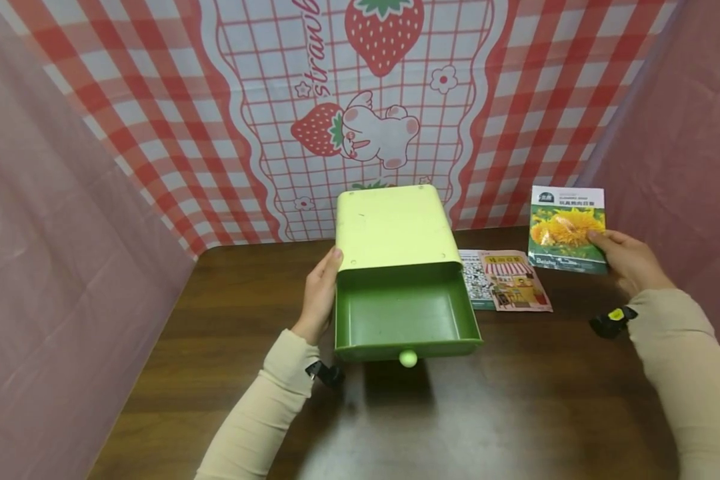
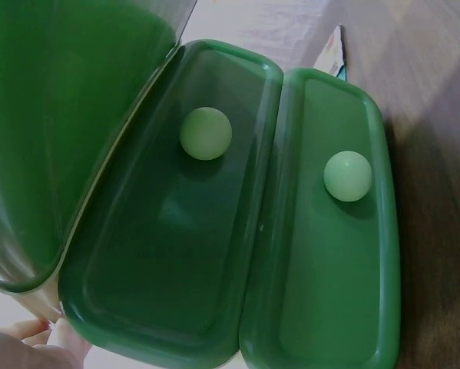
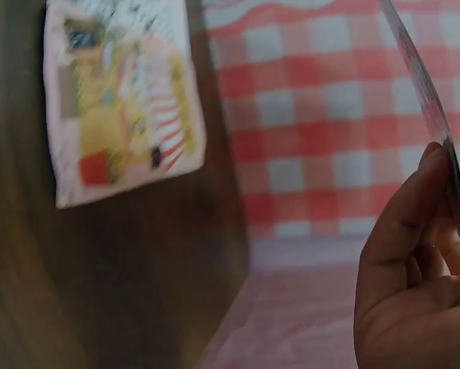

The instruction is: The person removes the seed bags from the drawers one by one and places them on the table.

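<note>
While the right hand [image 1: 633,263] pinched a yellow-flower packet [image 1: 567,227], the left hand [image 1: 317,293] touching a yellow-and-green cabinet [image 1: 396,227], its finger curl unclear, two overlapping packets [image 1: 516,283] lay beside it.

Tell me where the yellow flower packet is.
In the head view, the yellow flower packet is at right, held in the right hand, right of the awning packet.

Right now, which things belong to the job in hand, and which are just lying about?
Job, it seems:
drawer box, left hand on its side
flower packet, pinched by right hand

Lying about:
awning-print packet, partly covered packet: untouched, possibly relevant
checked cloth, pink fabric: backdrop
</note>
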A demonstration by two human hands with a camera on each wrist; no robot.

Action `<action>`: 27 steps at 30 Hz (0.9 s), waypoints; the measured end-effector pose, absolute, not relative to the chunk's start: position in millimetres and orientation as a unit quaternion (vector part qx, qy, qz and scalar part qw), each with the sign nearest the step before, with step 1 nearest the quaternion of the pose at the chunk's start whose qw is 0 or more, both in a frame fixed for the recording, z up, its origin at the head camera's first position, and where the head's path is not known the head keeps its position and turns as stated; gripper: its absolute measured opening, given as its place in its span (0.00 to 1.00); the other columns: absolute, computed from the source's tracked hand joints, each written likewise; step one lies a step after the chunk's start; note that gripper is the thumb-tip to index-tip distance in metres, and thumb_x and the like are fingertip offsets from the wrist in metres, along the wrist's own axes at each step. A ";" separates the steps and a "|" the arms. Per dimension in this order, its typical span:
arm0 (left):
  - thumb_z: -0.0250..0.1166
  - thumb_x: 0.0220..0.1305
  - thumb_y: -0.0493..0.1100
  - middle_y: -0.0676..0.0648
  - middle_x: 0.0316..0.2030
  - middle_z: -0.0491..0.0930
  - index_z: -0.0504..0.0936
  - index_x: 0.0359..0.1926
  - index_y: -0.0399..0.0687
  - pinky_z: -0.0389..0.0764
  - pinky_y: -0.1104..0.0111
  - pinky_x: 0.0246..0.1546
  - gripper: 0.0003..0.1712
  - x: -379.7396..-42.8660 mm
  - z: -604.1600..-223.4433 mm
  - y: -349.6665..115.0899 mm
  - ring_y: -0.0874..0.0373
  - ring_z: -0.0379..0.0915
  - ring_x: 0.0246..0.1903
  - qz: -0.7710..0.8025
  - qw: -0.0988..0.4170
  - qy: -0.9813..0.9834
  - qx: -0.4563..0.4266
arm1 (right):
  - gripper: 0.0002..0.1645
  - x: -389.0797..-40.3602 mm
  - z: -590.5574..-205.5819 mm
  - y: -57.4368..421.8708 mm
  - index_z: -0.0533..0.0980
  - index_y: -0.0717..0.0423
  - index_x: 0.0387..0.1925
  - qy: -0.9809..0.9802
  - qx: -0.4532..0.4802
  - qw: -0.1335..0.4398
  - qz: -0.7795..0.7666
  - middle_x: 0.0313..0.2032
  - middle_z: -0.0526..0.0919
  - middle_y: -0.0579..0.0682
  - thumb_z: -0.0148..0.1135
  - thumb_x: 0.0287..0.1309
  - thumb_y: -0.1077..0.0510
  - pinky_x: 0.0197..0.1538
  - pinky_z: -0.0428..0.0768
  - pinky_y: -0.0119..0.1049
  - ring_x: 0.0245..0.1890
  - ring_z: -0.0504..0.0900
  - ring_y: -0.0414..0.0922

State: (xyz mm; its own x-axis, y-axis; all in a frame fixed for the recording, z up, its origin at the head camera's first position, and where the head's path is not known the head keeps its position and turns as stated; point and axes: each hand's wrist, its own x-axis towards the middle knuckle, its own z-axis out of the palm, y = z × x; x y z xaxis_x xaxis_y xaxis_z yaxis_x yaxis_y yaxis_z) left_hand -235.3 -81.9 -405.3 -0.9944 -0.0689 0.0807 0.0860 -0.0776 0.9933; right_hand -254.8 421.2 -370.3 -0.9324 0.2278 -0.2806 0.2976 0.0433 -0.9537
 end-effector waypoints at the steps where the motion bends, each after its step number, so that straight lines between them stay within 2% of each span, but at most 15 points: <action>1: 0.55 0.71 0.59 0.48 0.71 0.65 0.66 0.70 0.44 0.56 0.62 0.75 0.35 -235.5 -405.4 -81.8 0.55 0.56 0.73 -0.733 0.054 -0.678 -0.005 | 0.07 -255.3 -374.8 424.8 0.76 0.32 0.30 0.727 0.181 0.031 -0.662 0.23 0.78 0.34 0.63 0.59 0.39 0.28 0.79 0.27 0.25 0.77 0.31; 9: 0.55 0.72 0.57 0.47 0.71 0.65 0.67 0.70 0.43 0.57 0.61 0.75 0.34 -235.3 -404.6 -80.4 0.53 0.56 0.73 -0.733 0.062 -0.677 -0.008 | 0.07 -258.2 -406.6 443.9 0.72 0.32 0.34 0.734 0.194 0.034 -0.650 0.22 0.77 0.33 0.60 0.62 0.39 0.26 0.80 0.28 0.23 0.78 0.31; 11: 0.55 0.72 0.56 0.47 0.71 0.66 0.67 0.70 0.43 0.57 0.62 0.75 0.33 -235.3 -404.6 -80.3 0.54 0.57 0.73 -0.732 0.063 -0.679 -0.006 | 0.08 -258.4 -413.0 446.3 0.73 0.31 0.41 0.742 0.201 0.033 -0.639 0.21 0.77 0.32 0.59 0.63 0.39 0.26 0.80 0.28 0.23 0.77 0.31; 13: 0.55 0.72 0.57 0.47 0.71 0.66 0.67 0.70 0.43 0.57 0.62 0.75 0.34 -235.1 -404.4 -80.2 0.54 0.57 0.72 -0.730 0.063 -0.680 -0.004 | 0.21 -258.9 -418.5 447.7 0.73 0.34 0.56 0.759 0.210 0.033 -0.616 0.21 0.75 0.30 0.57 0.63 0.37 0.27 0.80 0.28 0.23 0.76 0.31; 15: 0.55 0.71 0.57 0.47 0.71 0.66 0.67 0.70 0.43 0.57 0.62 0.75 0.34 -235.7 -404.7 -80.4 0.54 0.57 0.72 -0.729 0.061 -0.682 -0.001 | 0.38 -259.7 -423.4 448.7 0.63 0.44 0.70 0.779 0.218 0.031 -0.587 0.22 0.73 0.28 0.55 0.63 0.36 0.27 0.79 0.27 0.23 0.75 0.30; 17: 0.55 0.71 0.57 0.47 0.71 0.65 0.66 0.70 0.42 0.57 0.62 0.75 0.34 -236.0 -405.3 -80.5 0.53 0.57 0.73 -0.728 0.062 -0.683 -0.002 | 0.48 -260.3 -427.1 449.3 0.53 0.55 0.75 0.806 0.230 0.030 -0.544 0.24 0.70 0.27 0.53 0.64 0.35 0.28 0.78 0.26 0.24 0.73 0.28; 19: 0.55 0.71 0.57 0.47 0.71 0.65 0.66 0.70 0.42 0.56 0.61 0.75 0.34 -236.1 -405.5 -80.4 0.53 0.57 0.73 -0.727 0.061 -0.684 -0.002 | 0.50 -260.5 -431.0 448.8 0.49 0.63 0.74 0.826 0.232 0.028 -0.512 0.30 0.73 0.35 0.50 0.65 0.36 0.28 0.76 0.25 0.25 0.71 0.29; 21: 0.55 0.71 0.57 0.47 0.71 0.65 0.66 0.70 0.42 0.56 0.61 0.75 0.34 -236.4 -406.1 -80.6 0.53 0.57 0.73 -0.725 0.062 -0.685 -0.004 | 0.48 -260.2 -434.9 447.5 0.51 0.65 0.73 0.841 0.237 0.026 -0.485 0.39 0.75 0.48 0.48 0.66 0.37 0.28 0.74 0.23 0.28 0.69 0.30; 23: 0.55 0.71 0.58 0.48 0.71 0.66 0.67 0.70 0.43 0.56 0.62 0.75 0.34 -236.2 -405.9 -80.7 0.54 0.57 0.72 -0.725 0.063 -0.686 -0.003 | 0.46 -259.8 -438.0 445.2 0.53 0.65 0.73 0.853 0.241 0.029 -0.462 0.51 0.71 0.62 0.46 0.67 0.37 0.31 0.72 0.25 0.34 0.72 0.38; 24: 0.55 0.71 0.58 0.48 0.71 0.66 0.67 0.70 0.43 0.56 0.62 0.75 0.34 -236.3 -405.8 -80.9 0.54 0.57 0.72 -0.725 0.064 -0.686 -0.005 | 0.45 -259.7 -439.1 443.7 0.54 0.66 0.72 0.858 0.240 0.030 -0.452 0.56 0.67 0.67 0.45 0.68 0.38 0.33 0.72 0.26 0.37 0.71 0.42; 27: 0.55 0.71 0.58 0.48 0.71 0.66 0.67 0.70 0.43 0.56 0.62 0.75 0.34 -236.8 -406.2 -81.9 0.54 0.57 0.72 -0.724 0.066 -0.687 -0.003 | 0.43 -258.7 -440.9 439.5 0.56 0.68 0.71 0.874 0.236 0.029 -0.424 0.65 0.61 0.73 0.43 0.70 0.39 0.47 0.75 0.41 0.50 0.69 0.58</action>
